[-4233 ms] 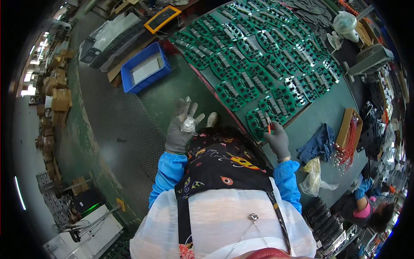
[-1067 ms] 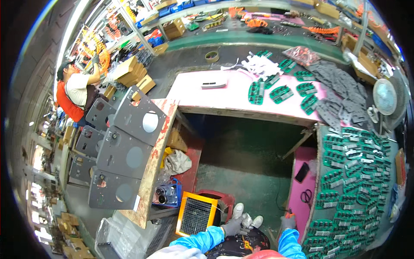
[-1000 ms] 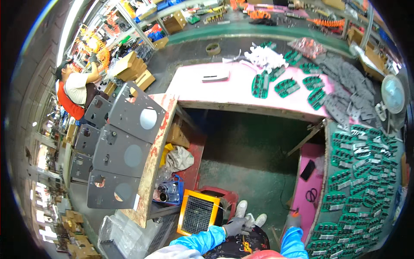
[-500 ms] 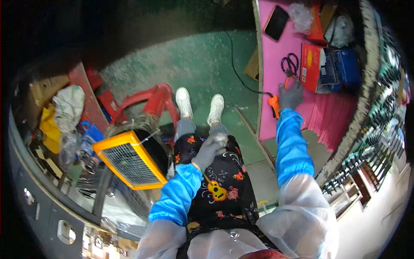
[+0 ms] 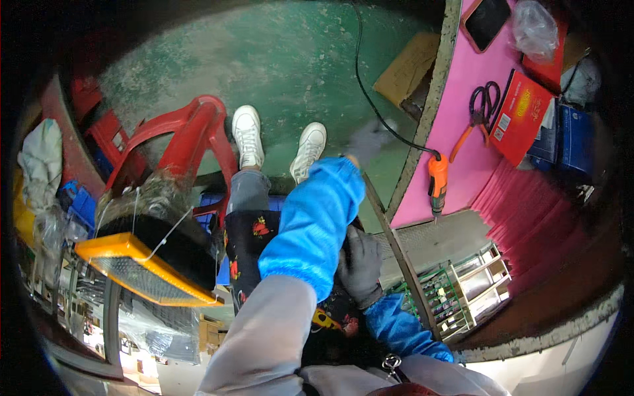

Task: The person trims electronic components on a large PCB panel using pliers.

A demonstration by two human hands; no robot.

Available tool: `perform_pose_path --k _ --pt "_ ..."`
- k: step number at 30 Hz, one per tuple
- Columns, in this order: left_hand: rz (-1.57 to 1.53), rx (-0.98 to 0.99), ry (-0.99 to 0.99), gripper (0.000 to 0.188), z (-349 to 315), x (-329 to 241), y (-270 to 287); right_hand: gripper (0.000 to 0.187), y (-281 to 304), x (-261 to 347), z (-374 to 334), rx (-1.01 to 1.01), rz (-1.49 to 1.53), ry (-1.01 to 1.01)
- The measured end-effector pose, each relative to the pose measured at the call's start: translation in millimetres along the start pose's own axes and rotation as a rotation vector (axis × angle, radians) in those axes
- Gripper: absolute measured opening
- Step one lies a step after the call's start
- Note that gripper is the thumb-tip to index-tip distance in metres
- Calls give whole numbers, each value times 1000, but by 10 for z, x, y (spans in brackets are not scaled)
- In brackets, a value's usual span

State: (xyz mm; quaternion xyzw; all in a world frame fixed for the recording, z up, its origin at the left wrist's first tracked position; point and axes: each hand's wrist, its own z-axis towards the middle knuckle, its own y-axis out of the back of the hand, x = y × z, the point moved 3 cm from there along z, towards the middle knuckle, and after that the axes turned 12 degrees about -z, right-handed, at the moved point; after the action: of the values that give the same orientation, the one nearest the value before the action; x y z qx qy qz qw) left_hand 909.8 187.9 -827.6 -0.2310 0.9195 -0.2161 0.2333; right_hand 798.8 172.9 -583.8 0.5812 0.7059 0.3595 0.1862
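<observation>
My left arm in its blue sleeve reaches forward across my lap. At its end my left hand (image 5: 371, 142), in a grey glove, is smeared by motion next to a black cord (image 5: 371, 99). My right hand (image 5: 362, 267), in a dark grey glove, is by the right side of my lap; its fingertips are hidden. An orange and black electric screwdriver (image 5: 437, 181) lies at the edge of the pink tabletop (image 5: 432, 135), bit toward me. Beyond it lie orange-handled pliers (image 5: 461, 143) and black-handled scissors (image 5: 485, 100), partly overlapping. Neither hand touches these tools.
A phone (image 5: 487, 25), a clear plastic bag (image 5: 533, 30), a red box (image 5: 522, 117) and a blue box (image 5: 573, 142) sit on the table. Below it is a cardboard box (image 5: 408, 69). At left are a red plastic chair (image 5: 188, 142) and a yellow-framed heater (image 5: 148, 267).
My right hand has left the table and drawn back to my lap. From my lap, my left hand has swung forward and right. The view has shifted.
</observation>
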Motion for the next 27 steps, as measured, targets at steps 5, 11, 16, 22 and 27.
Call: perform_pose_path --k 5,11,16,22,27 --pt "-212 9 -281 43 1232 529 -454 56 -54 30 13 17 84 -81" --pt "243 69 -352 35 1351 590 -599 52 -140 10 -14 -43 52 -56" --pt "1268 409 -227 34 366 -51 -311 47 111 12 168 -86 51 -81" --pt "1435 131 -61 36 -1426 -925 814 46 209 344 171 -140 -76 6" --pt "695 -276 -3 48 -2903 -1987 1199 46 535 618 -434 -146 20 47"
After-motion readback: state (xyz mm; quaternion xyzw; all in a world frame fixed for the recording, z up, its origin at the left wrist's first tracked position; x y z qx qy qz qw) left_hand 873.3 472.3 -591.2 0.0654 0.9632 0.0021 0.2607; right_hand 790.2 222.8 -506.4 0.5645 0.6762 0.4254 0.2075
